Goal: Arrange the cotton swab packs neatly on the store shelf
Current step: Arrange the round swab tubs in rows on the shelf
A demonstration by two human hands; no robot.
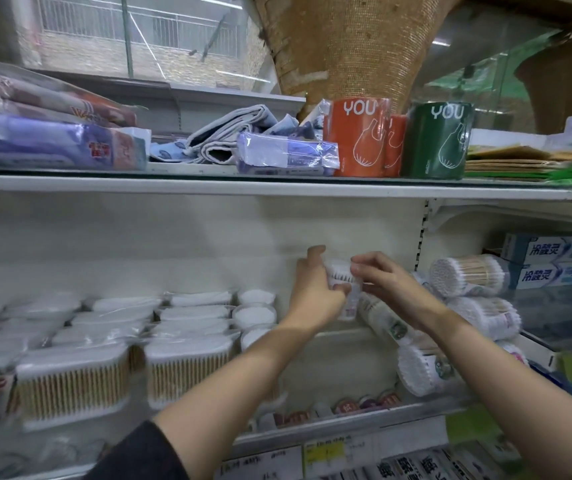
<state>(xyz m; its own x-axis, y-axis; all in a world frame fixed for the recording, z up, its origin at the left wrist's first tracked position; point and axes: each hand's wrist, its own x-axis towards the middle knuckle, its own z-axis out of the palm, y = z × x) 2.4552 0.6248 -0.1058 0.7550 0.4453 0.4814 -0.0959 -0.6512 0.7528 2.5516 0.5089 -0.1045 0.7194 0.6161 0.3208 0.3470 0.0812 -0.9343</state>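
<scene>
My left hand [314,289] grips a clear pack of white-tipped cotton swabs [341,277], held up near the back wall of the middle shelf. From the right, my right hand [386,280] pinches the same pack's top edge with curled fingers. Rows of boxed swab packs [184,367] with wooden sticks fill the left part of the shelf. Round swab bundles [468,275] lie piled at the right, one bundle [419,372] low near the shelf's front edge [346,427]. The floor of the shelf between the rows and the pile holds small flat items I cannot make out.
The upper shelf [277,187] carries folded cloths, wrapped packets, two orange rolls [359,136] and a green roll [438,140] marked YOU. Toothpaste boxes [554,263] stand at the far right. Price tags [329,452] line the shelf edge below.
</scene>
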